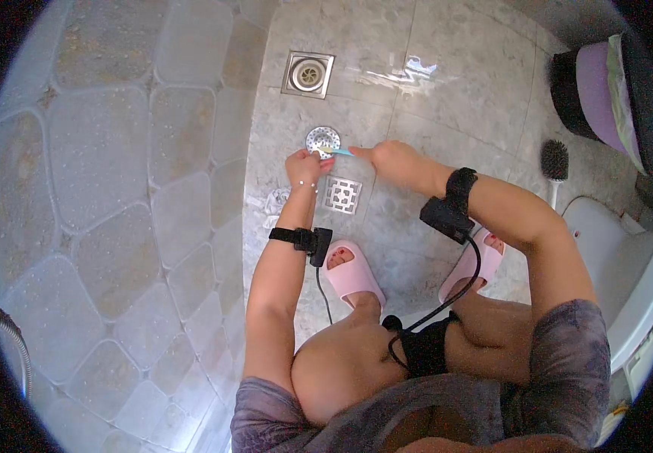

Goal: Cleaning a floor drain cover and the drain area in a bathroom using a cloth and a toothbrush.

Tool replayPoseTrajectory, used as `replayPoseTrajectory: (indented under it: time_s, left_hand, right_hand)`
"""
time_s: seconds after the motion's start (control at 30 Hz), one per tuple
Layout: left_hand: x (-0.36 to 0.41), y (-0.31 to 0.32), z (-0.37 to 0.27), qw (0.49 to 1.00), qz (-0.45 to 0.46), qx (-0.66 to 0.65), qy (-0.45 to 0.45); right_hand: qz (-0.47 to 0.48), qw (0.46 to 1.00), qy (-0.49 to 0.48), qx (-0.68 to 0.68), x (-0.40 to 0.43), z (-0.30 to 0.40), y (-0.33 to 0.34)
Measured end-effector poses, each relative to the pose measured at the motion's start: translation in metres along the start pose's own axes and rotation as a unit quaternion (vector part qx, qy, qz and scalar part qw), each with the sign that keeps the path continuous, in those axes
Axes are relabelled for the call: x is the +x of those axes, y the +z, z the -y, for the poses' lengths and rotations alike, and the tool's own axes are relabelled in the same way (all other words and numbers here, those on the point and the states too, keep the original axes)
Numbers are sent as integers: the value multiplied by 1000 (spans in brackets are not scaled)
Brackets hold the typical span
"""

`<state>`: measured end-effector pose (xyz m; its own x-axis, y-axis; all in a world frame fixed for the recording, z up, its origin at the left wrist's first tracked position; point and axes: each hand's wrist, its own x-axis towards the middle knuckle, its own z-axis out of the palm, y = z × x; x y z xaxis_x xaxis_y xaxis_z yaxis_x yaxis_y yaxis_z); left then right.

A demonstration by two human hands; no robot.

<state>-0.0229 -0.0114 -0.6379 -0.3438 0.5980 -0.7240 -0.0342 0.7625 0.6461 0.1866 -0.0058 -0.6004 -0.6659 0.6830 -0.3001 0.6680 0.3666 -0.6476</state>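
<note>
A round perforated metal drain strainer (324,136) is pinched at its near edge by my left hand (304,169), thumb above and fingers below. My right hand (390,161) grips a light-blue toothbrush (340,151), whose pale bristle head lies over the strainer. Beyond both hands a square metal floor drain (308,73) is set in the tiles, its round inner opening showing. A square metal grate cover (342,195) with a cut-out pattern lies on the floor, just nearer to me than the strainer.
A tiled wall (100,141) rises on the left, with a metal shower hose (18,345) at its edge. On the right are a lined lilac-and-black bin (595,96), a toilet brush (554,160) and a white toilet (604,232). Crumpled whitish material (275,203) lies by the wall.
</note>
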Motion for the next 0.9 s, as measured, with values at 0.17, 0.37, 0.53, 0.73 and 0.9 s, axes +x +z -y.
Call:
replayPoseTrajectory:
  time_s: [0.17, 0.37, 0.53, 0.73, 0.9]
  left_hand:
    - [-1, 0, 0, 1000, 8, -10, -5]
    - [-1, 3, -1, 1000, 6, -6, 6]
    - [2, 0, 2, 1000, 7, 12, 14]
    - [3, -5, -5, 987, -2, 136, 90]
    - [2, 0, 0, 987, 14, 122, 100]
  right_hand:
    - [-60, 998, -15, 11, -2, -3, -5]
    - [-99, 994, 37, 30, 3, -12, -5]
    - [-77, 997, -4, -21, 5, -23, -1]
    - [-40, 997, -28, -52, 15, -32, -18]
    - [-48, 994, -28, -95, 12, -57, -19]
